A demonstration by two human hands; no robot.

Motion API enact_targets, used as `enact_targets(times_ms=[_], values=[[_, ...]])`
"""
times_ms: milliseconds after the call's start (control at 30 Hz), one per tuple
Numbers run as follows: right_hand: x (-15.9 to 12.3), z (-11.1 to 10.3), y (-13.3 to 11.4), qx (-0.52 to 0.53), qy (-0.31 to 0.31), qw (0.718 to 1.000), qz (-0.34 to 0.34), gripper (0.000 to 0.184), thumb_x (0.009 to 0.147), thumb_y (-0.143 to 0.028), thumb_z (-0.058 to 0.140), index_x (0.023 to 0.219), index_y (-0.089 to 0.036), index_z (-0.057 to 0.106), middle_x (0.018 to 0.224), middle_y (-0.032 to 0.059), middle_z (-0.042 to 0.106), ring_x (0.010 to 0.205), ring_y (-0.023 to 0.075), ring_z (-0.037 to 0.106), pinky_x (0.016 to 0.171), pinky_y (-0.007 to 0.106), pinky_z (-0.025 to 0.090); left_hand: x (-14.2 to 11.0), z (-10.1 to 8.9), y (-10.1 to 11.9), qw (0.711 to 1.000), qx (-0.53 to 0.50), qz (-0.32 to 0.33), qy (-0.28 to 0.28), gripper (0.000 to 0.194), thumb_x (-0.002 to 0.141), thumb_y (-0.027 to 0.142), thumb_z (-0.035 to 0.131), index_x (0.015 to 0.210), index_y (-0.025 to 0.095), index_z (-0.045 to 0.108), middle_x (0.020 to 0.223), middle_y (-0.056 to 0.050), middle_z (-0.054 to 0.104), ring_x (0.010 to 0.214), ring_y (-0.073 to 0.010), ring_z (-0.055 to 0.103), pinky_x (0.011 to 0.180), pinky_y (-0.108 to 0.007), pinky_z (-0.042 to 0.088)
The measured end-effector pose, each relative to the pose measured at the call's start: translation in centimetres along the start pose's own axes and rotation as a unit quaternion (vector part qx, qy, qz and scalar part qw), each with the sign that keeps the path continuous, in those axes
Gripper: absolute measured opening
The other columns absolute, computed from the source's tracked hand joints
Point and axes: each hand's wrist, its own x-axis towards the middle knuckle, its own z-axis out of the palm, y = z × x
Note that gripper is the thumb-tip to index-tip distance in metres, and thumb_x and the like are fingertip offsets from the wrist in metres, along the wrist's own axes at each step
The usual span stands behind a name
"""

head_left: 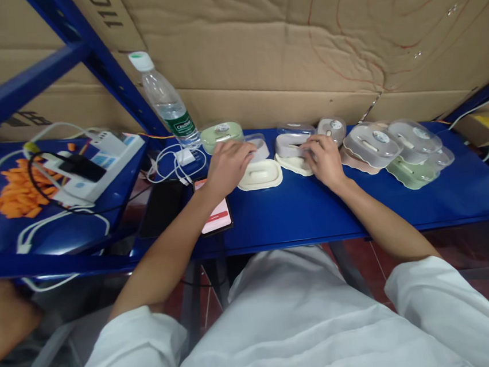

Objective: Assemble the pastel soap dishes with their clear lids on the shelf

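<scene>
My left hand (231, 161) has its fingers bent over the left side of a small clear plastic cover (260, 146), gripping it behind a cream oval base (261, 174) with a raised middle. On the right, my right hand (324, 157) pinches the near right edge of a second clear cover (286, 145), which sits over another cream base (294, 165). Its thumb and fingertips are partly hidden. A green oval box with a clear lid (221, 135) stands just behind my left hand. Beyond my right hand is a small round clear-lidded box (332, 129).
Several clear-lidded boxes in pink and green (373, 145) are piled at the right. At the left are a water bottle (170, 107), a white charger (185, 157), a lit phone (216, 216), a power strip (100, 168) and orange pieces (22, 190). Cardboard (257, 49) backs the blue shelf (300, 218).
</scene>
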Motion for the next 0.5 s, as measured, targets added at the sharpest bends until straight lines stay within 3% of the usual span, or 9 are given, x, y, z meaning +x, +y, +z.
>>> enact_targets(times_ms=[100,167,267,333,400,500], values=[[-0.2,-0.2,-0.7,0.006,-0.013,1.000,-0.011,0.033,0.109,-0.031,0.045,0.111,-0.022,0.077,0.116,0.0139,0.076,0.111,0.0335,0.069,0.098,0.051,0.053,0.0,0.1,-0.9,0.998,0.029,-0.043,0.031,0.019,0.105,0.033,0.059,0.103,0.024,0.075,0.114,-0.010,0.077,0.114,-0.0323,0.068,0.104,-0.049,0.047],[-0.5,-0.2,-1.5,0.022,-0.050,0.998,-0.032,0.032,0.110,-0.034,0.048,0.116,-0.021,0.077,0.113,0.0118,0.079,0.107,0.0305,0.072,0.097,0.047,0.055,0.0,0.3,-1.3,0.999,0.004,-0.046,0.016,0.021,0.104,0.036,0.060,0.104,0.023,0.076,0.108,-0.009,0.078,0.107,-0.0302,0.071,0.101,-0.046,0.051],[-1.0,0.0,-2.6,0.025,-0.119,0.991,-0.064,0.037,0.111,-0.042,0.050,0.131,-0.020,0.074,0.127,0.0126,0.079,0.116,0.0312,0.073,0.102,0.047,0.056,0.1,0.5,-1.5,0.996,-0.088,-0.007,-0.034,0.032,0.109,0.038,0.051,0.121,0.022,0.075,0.119,-0.009,0.079,0.111,-0.0270,0.074,0.102,-0.041,0.054],[-1.2,0.2,-2.9,0.016,-0.153,0.985,-0.082,0.040,0.111,-0.043,0.051,0.137,-0.021,0.072,0.137,0.0129,0.076,0.124,0.0329,0.071,0.106,0.049,0.054,0.2,0.5,-1.8,0.993,-0.114,-0.001,-0.034,0.038,0.111,0.036,0.041,0.130,0.022,0.071,0.130,-0.010,0.077,0.120,-0.0265,0.072,0.108,-0.041,0.052],[-1.3,0.4,-2.9,0.012,-0.167,0.982,-0.092,0.041,0.112,-0.042,0.050,0.140,-0.021,0.070,0.142,0.0127,0.073,0.129,0.0334,0.069,0.107,0.050,0.053,0.2,0.2,-2.3,0.996,-0.083,-0.042,0.010,0.038,0.111,0.033,0.040,0.132,0.022,0.070,0.134,-0.012,0.074,0.128,-0.0296,0.068,0.116,-0.046,0.048],[-1.3,0.6,-2.7,0.016,-0.173,0.980,-0.101,0.041,0.111,-0.041,0.051,0.142,-0.021,0.069,0.143,0.0131,0.072,0.131,0.0340,0.067,0.108,0.052,0.052,0.1,-0.2,-3.8,0.983,0.013,-0.159,0.097,0.037,0.102,0.033,0.059,0.136,0.022,0.067,0.144,-0.018,0.065,0.141,-0.0415,0.057,0.122,-0.061,0.040]])
